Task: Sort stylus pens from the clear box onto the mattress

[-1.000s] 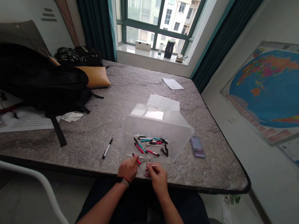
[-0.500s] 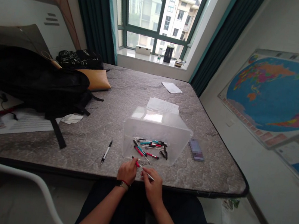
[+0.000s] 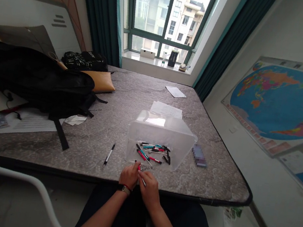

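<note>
My left hand [image 3: 129, 175] is closed around a red pen part [image 3: 139, 167] at the front edge of the padded surface. Against it my right hand [image 3: 149, 189] pinches a slim whitish pen part [image 3: 144, 183], its lower end showing below the fingers. The hands touch or nearly touch, and fingers hide where the two parts meet. Just beyond them lies a clear plastic box [image 3: 162, 135], apparently on its side with its opening facing me. Several red, teal and black pen parts [image 3: 148, 157] lie in it. A black-and-white pen [image 3: 109, 155] rests to the left.
A blurred-out flat object [image 3: 199, 155] lies right of the box. Sheets of paper [image 3: 166, 109] are behind it. On the left sit a black backpack [image 3: 36, 80], a tan pouch [image 3: 101, 82] and papers. A white curved rail [image 3: 15, 174] crosses the lower left.
My right hand has moved left and in toward my left hand, and less of the whitish pen part shows between them. The view has shifted slightly.
</note>
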`<move>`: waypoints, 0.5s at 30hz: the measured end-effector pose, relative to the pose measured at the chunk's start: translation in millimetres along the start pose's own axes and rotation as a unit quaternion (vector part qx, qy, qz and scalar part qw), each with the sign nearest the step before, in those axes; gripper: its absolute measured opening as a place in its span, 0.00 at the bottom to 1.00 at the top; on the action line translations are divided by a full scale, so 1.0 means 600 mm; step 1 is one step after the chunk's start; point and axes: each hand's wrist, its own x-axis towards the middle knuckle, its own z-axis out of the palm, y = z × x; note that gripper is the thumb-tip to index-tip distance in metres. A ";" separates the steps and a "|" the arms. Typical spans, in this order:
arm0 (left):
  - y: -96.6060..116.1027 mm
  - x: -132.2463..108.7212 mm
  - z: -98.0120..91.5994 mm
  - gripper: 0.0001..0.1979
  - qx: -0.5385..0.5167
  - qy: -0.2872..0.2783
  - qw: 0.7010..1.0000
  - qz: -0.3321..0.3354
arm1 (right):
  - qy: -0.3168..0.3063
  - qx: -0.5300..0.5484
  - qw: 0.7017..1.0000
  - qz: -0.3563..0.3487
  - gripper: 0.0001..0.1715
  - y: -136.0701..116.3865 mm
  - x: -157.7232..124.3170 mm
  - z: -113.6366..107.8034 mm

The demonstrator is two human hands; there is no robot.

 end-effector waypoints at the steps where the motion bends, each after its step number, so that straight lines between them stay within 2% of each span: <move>1: -0.001 0.000 0.000 0.15 -0.005 0.001 1.000 0.002 | 0.000 -0.005 1.000 0.002 0.17 0.002 0.004 0.001; 6: -0.004 -0.002 0.004 0.16 -0.021 0.007 1.000 0.002 | -0.009 -0.009 1.000 -0.002 0.21 0.017 0.017 -0.001; 10: -0.005 -0.003 0.006 0.16 -0.030 0.009 1.000 0.000 | -0.011 0.003 1.000 -0.011 0.17 0.021 0.018 -0.003; 15: -0.005 -0.003 0.005 0.16 -0.033 0.010 0.999 -0.002 | -0.020 0.023 0.999 -0.022 0.17 0.015 0.018 -0.015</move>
